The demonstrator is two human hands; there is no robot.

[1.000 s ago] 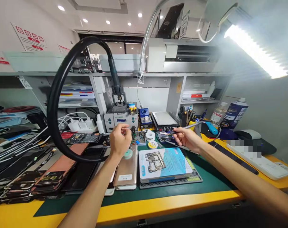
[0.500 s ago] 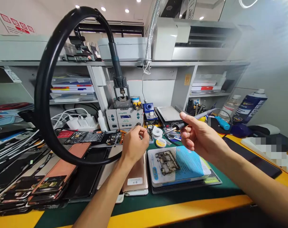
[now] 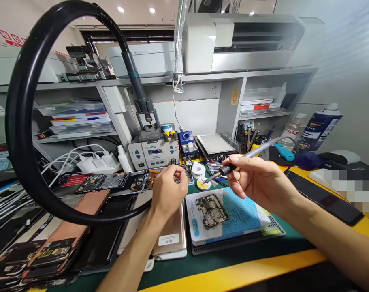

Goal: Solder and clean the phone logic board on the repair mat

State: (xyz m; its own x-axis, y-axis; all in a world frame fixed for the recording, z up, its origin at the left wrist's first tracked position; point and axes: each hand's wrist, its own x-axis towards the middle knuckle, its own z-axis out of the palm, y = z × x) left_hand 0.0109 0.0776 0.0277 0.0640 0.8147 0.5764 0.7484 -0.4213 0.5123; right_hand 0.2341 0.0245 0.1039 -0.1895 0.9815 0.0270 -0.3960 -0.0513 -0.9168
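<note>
My right hand (image 3: pixel 257 180) grips a soldering iron (image 3: pixel 227 169) with a black grip and grey handle, its tip slanting down to the left. The tip reaches a small round yellow-and-white tin (image 3: pixel 203 184); whether it touches cannot be told. My left hand (image 3: pixel 169 190) is raised over a gold phone back (image 3: pixel 171 231), thumb and fingers curled together; anything in them is hidden. Between and below the hands, a bare phone circuit board (image 3: pixel 212 210) lies on a blue-and-white pad (image 3: pixel 242 215). Behind the tin sits a white solder spool (image 3: pixel 198 168).
A thick black hose (image 3: pixel 18 117) loops across the left side from the hot-air station (image 3: pixel 154 153). Phone parts (image 3: pixel 50 251) are piled at left. Behind are a flat heating plate (image 3: pixel 216 145) and power strip (image 3: pixel 97 163). A spray can (image 3: pixel 319 127) and black phone (image 3: pixel 327 198) are at right.
The soldering iron has tilted and its tip has come down and left to the tin. My left hand stays curled in nearly the same place. The view has shifted slightly to the right.
</note>
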